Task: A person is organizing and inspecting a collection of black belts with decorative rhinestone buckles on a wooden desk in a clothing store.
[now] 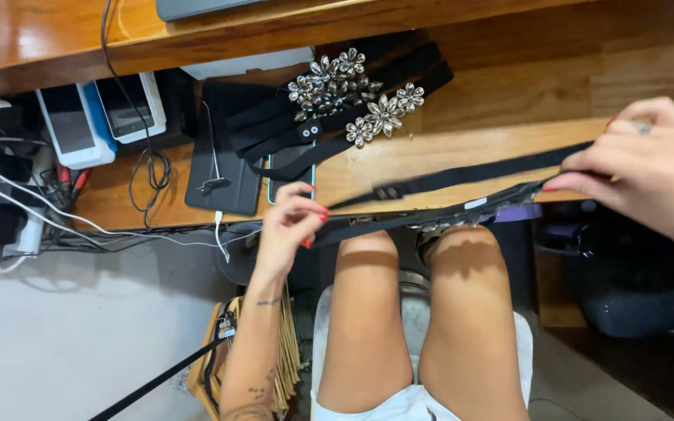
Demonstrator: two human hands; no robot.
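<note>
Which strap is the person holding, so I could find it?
Start at the wooden table's front edge. The plain black fabric strap stretches along it between the left hand and right hand. Unlike the black straps with silver flower jewels behind it, it is bare.

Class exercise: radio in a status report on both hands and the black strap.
Left hand pinching black strap at its near end. Right hand gripping the far end, strap stretched above the knees. Jewelled straps lie apart on the wooden shelf.

Black strap (462,173), silver flower trims (352,97) on black bands, brown wooden desk (509,86), white shorts (407,401), red nails (317,214).
</note>
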